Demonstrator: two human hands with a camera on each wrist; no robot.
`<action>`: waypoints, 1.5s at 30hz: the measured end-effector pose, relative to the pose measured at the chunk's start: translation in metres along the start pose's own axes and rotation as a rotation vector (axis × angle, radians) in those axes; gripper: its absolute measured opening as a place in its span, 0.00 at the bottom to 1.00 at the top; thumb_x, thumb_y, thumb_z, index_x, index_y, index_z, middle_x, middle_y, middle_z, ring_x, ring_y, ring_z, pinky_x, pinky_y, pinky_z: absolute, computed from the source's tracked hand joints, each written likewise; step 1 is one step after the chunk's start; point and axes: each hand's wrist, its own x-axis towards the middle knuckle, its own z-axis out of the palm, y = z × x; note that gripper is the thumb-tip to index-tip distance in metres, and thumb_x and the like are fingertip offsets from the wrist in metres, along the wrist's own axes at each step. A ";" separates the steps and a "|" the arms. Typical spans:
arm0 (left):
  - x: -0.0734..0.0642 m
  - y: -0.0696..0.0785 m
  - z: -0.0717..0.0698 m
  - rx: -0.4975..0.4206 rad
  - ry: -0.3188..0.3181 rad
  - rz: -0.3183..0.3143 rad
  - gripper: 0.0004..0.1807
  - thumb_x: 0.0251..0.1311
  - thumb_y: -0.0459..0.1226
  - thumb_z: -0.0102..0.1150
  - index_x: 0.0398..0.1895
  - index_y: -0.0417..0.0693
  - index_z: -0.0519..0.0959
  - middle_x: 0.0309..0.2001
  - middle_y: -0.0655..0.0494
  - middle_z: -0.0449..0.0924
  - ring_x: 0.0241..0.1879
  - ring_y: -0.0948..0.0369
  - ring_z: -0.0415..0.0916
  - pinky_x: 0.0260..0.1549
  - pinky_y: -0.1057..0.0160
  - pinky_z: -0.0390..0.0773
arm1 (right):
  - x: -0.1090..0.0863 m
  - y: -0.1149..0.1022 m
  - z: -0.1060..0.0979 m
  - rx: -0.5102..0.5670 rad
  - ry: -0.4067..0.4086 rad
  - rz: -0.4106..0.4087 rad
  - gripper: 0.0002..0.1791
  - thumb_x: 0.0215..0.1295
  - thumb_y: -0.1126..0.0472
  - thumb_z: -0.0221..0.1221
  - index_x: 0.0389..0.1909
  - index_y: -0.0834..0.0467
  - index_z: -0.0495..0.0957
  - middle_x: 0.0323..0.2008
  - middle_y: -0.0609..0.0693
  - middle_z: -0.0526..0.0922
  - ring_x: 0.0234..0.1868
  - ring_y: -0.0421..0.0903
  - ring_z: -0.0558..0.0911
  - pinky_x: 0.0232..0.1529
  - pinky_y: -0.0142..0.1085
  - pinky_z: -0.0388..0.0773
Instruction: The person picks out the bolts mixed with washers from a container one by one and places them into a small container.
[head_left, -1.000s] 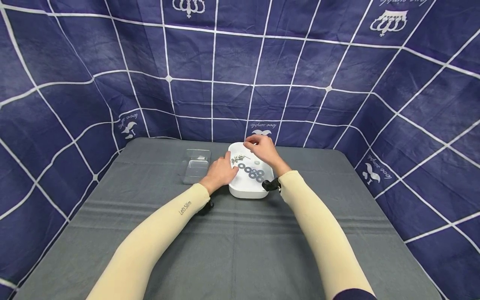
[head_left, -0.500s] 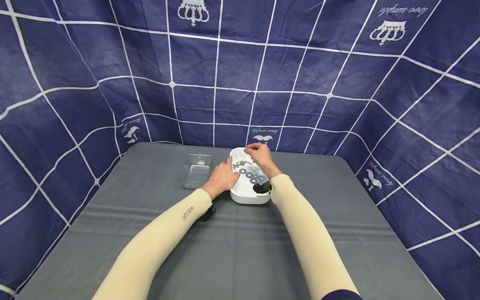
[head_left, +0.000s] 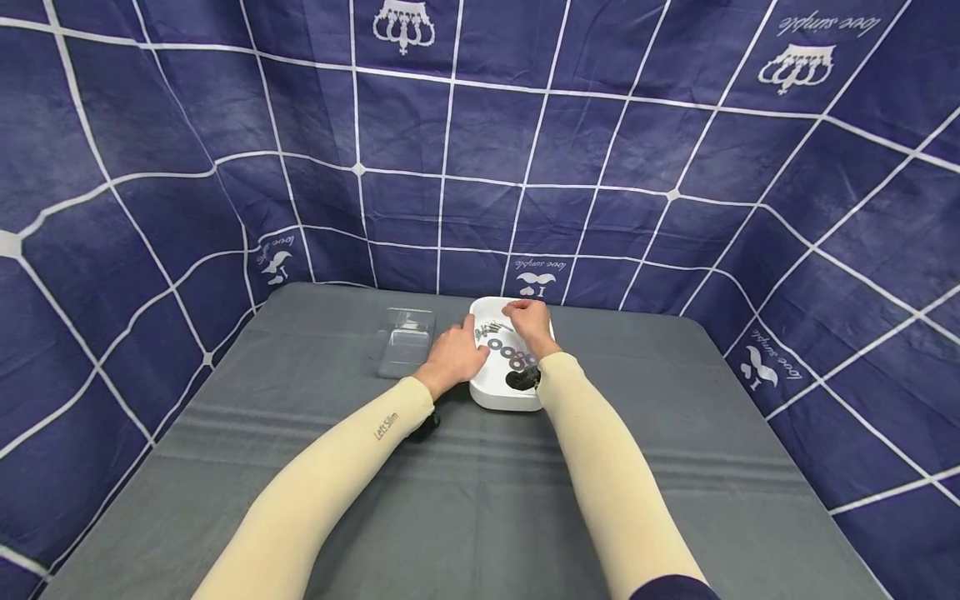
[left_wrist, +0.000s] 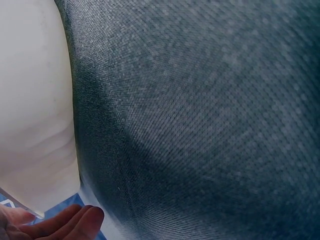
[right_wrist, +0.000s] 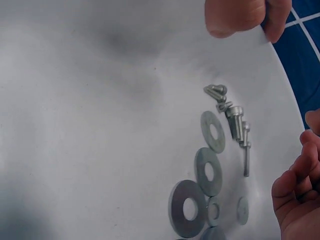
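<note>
The right hand (head_left: 527, 323) hangs over the white tray (head_left: 495, 392) at one o'clock, fingertips drawn together, though I cannot tell whether they pinch anything; the left hand (head_left: 453, 356) grips the tray's rim at ten o'clock; inside, screws (right_wrist: 235, 120) lie at eleven, washers (right_wrist: 201, 175) near the centre; these should prove light, stiff and slippery, washers best taken by their edges, screws by their heads; a clear box (head_left: 406, 340) sits on the desk (head_left: 480, 500) at nine.

- Tray (head_left: 506, 398): smooth plastic, low sheen
- Washers (right_wrist: 200, 170): smooth metal, dull
- Screws (right_wrist: 236, 125): shiny metal
- Container (head_left: 407, 343): clear plastic, glossy
- Desk cover (head_left: 480, 500): woven cloth, matt
</note>
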 end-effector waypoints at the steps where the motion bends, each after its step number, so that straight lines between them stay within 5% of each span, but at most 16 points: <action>1: 0.000 0.000 0.001 0.001 0.000 -0.001 0.40 0.64 0.49 0.54 0.74 0.39 0.58 0.54 0.33 0.78 0.52 0.41 0.80 0.53 0.46 0.79 | 0.000 0.002 0.001 -0.006 0.006 0.002 0.13 0.61 0.61 0.64 0.42 0.64 0.87 0.44 0.59 0.86 0.43 0.50 0.79 0.45 0.36 0.74; 8: -0.002 -0.001 0.003 0.002 0.005 -0.005 0.40 0.64 0.49 0.56 0.74 0.39 0.58 0.53 0.33 0.79 0.51 0.40 0.81 0.53 0.46 0.79 | -0.003 0.011 0.004 -0.043 0.041 0.036 0.13 0.59 0.61 0.64 0.42 0.64 0.87 0.44 0.60 0.87 0.47 0.53 0.82 0.54 0.40 0.76; 23: -0.004 0.004 -0.001 -0.007 -0.005 -0.006 0.39 0.63 0.48 0.55 0.74 0.40 0.59 0.53 0.34 0.79 0.52 0.41 0.80 0.52 0.46 0.79 | -0.003 0.019 0.006 -0.087 0.055 0.126 0.13 0.57 0.59 0.64 0.41 0.61 0.89 0.43 0.57 0.88 0.45 0.53 0.83 0.52 0.40 0.77; 45: -0.003 -0.002 -0.002 0.008 0.008 -0.022 0.37 0.63 0.49 0.55 0.72 0.43 0.60 0.53 0.36 0.80 0.51 0.42 0.81 0.50 0.45 0.80 | 0.000 0.021 0.014 -0.239 0.044 0.110 0.11 0.57 0.62 0.65 0.39 0.61 0.88 0.42 0.57 0.88 0.48 0.53 0.83 0.54 0.40 0.77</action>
